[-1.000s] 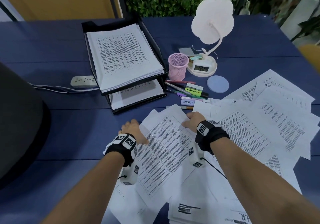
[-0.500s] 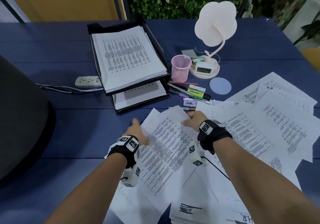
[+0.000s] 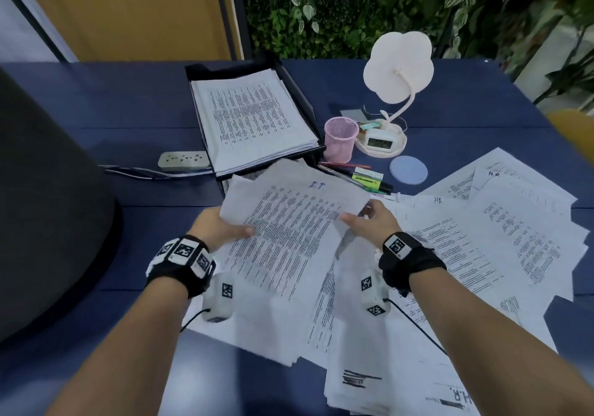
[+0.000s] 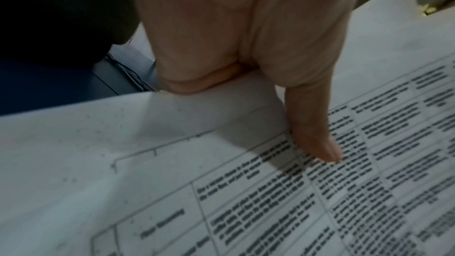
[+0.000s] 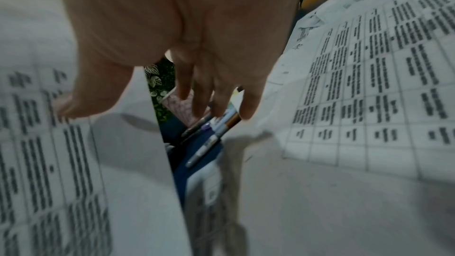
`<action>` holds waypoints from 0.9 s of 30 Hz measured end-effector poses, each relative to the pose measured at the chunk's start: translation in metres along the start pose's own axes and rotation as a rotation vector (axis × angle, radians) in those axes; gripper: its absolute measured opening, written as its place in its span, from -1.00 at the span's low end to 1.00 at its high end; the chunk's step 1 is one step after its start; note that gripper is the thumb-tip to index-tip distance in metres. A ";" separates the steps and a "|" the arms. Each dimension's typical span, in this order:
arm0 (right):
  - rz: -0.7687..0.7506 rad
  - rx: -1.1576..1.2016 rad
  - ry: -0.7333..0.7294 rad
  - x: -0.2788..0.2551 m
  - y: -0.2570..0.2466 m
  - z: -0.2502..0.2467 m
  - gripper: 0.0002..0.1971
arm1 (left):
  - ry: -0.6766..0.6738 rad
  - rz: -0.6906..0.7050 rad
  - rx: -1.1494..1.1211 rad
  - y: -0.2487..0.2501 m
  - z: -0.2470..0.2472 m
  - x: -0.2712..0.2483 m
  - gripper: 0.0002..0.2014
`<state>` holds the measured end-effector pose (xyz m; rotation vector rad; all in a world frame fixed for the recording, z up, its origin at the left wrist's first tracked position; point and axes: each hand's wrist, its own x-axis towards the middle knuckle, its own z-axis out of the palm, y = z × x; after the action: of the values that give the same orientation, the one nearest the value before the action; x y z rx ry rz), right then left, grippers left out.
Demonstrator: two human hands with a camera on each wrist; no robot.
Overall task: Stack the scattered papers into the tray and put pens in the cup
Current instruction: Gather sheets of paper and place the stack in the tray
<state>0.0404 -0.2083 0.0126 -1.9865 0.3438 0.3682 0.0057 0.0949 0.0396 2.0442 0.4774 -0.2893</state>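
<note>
A bundle of printed sheets (image 3: 295, 222) hangs lifted and tilted above the blue table, its far edge near the black two-tier tray (image 3: 310, 107). My left hand (image 3: 231, 229) grips its left edge, thumb (image 4: 315, 133) on top and fingers underneath. My right hand (image 3: 356, 214) lays its thumb on the sheets' right side (image 5: 74, 163); its fingers (image 5: 209, 94) hang straight past the edge, clear of the paper. The tray's top tier holds a paper stack (image 3: 250, 120). The pink mesh cup (image 3: 340, 139) stands right of the tray. Pens and highlighters (image 3: 356, 176) lie before the cup. Scattered papers (image 3: 482, 239) cover the right side.
A white power strip (image 3: 183, 160) with cables lies left of the tray. A white flower-shaped lamp with a clock (image 3: 381, 141) and a pale blue disc (image 3: 408, 169) sit beyond the pens. A large dark rounded object (image 3: 48, 206) fills the left. Plants stand behind the table.
Both hands lay on the sheets flat on the table. Now the bundle is lifted and carried toward the tray, the left hand gripping its edge.
</note>
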 end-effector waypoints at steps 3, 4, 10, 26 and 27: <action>-0.028 0.174 -0.146 -0.011 -0.012 0.014 -0.28 | -0.010 0.073 -0.189 0.005 -0.014 -0.011 -0.60; -0.038 0.217 -0.203 -0.018 -0.019 0.018 -0.49 | -0.009 0.089 -0.260 0.007 -0.016 -0.014 -0.60; -0.269 0.302 -0.046 -0.042 -0.068 0.045 -0.68 | 0.031 0.269 -0.485 0.023 -0.019 -0.028 -0.45; -0.378 0.387 0.145 -0.062 -0.093 0.079 -0.63 | 0.200 0.249 -0.448 0.001 -0.031 -0.031 -0.56; -0.367 0.382 0.138 -0.061 -0.092 0.079 -0.62 | 0.150 0.238 -0.428 -0.001 -0.030 -0.030 -0.55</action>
<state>0.0126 -0.0932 0.0792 -1.6565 0.1177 -0.0673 -0.0215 0.1149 0.0649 1.6854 0.3466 0.1058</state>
